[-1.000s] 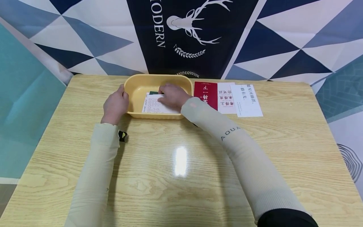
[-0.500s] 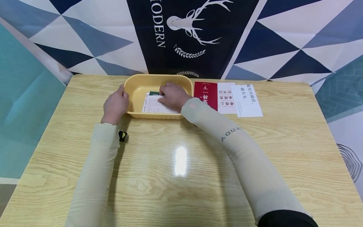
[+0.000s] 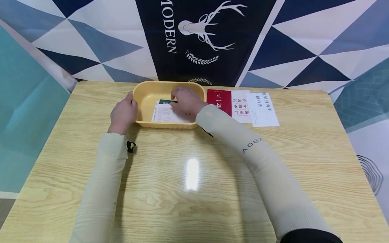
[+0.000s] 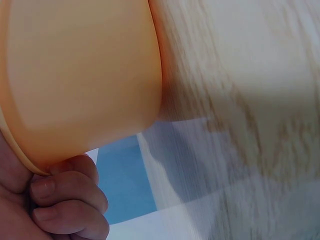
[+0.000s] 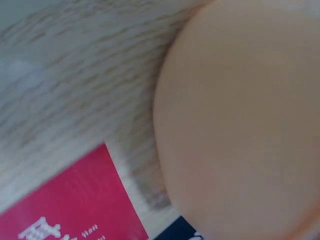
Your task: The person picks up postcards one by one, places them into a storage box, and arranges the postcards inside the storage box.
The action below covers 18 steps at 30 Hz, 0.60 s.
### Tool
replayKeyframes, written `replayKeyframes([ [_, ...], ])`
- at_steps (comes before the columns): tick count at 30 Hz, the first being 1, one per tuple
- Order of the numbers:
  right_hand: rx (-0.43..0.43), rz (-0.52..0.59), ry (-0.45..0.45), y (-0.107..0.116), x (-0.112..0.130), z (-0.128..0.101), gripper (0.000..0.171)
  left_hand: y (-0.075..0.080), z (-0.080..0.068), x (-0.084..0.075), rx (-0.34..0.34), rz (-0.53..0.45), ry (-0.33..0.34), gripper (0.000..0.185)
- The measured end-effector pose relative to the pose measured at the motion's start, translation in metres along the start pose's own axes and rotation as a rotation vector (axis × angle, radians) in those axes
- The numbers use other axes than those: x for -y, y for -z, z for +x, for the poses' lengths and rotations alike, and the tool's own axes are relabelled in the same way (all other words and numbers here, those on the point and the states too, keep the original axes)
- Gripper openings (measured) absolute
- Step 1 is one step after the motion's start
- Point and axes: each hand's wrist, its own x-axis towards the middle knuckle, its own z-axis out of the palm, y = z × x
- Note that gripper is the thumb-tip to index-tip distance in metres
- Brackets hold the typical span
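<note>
My left hand point(image 3: 124, 113) grips the left end of a yellow plastic basin point(image 3: 168, 125). In the left wrist view, its curled fingers point(image 4: 72, 187) hook beneath the basin's rim. Inside the basin lies a white printed card point(image 3: 170, 114), with part of a dark green card point(image 3: 165, 101) showing behind it. My right hand point(image 3: 189, 100) reaches over the right side of the basin, just above these cards. Its thumb and forefinger stand apart at the white card's upper edge; the other fingers are hidden. Only the basin's outer wall point(image 5: 235, 115) fills the right wrist view, without the hand.
Right of the basin lie a red card point(image 3: 219, 101), a white card with dark writing point(image 3: 241, 109) and another white card point(image 3: 262, 109), partly overlapping. A patterned cloth point(image 3: 121, 37) with a deer head hangs behind the wooden table point(image 3: 158, 189).
The white card in the basin has sunk slightly and lies flatter. My right hand has lifted a little, its thumb and forefinger wider apart. The left hand holds its place; the head view has shifted slightly.
</note>
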Motion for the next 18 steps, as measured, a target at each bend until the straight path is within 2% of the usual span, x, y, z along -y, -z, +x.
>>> replayKeyframes([
  [11,-0.036,-0.025,-0.050,0.026,-0.010,-0.019,0.037,-0.001,0.001,-0.001,0.012,-0.003,-0.002,0.053],
  [18,-0.091,-0.035,-0.072,0.038,-0.022,-0.031,0.036,-0.001,-0.001,0.001,-0.013,0.005,-0.022,0.052],
])
